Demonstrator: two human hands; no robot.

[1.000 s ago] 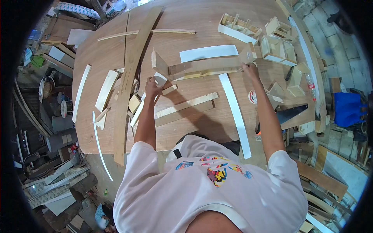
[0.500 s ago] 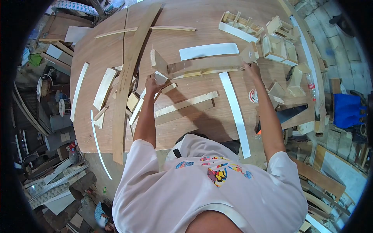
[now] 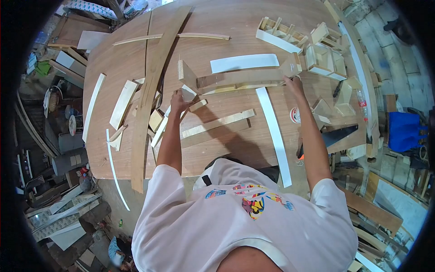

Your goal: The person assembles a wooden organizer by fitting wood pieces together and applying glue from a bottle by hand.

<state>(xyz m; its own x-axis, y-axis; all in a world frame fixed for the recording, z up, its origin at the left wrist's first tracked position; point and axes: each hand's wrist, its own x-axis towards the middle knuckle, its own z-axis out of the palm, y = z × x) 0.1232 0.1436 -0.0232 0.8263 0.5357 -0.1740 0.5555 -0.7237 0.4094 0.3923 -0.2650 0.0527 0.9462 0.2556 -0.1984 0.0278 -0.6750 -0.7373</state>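
Note:
A wooden frame (image 3: 240, 79), a long board with an upright panel at each end, lies across the table before me. My right hand (image 3: 294, 85) is closed on its right end, at the foot of the end panel (image 3: 291, 65). Near the foot of the left end panel (image 3: 186, 75), my left hand (image 3: 179, 102) has its fingers round a small white-faced wood piece (image 3: 189, 93); its fingertips are partly hidden. A short wood stick (image 3: 198, 105) lies just right of that hand. Behind the frame is a white strip (image 3: 244, 63).
A long plank (image 3: 156, 81) crosses the table at left, with wood offcuts (image 3: 123, 104) beside it. A wood batten (image 3: 219, 122) and white strip (image 3: 274, 136) lie nearer me. A handsaw (image 3: 340, 136), tape roll (image 3: 295, 114) and small wooden boxes (image 3: 326, 59) are at right.
Both hands stay in nearly the same places, at the frame's right end and at the small white-faced piece. The whole view has shifted very slightly.

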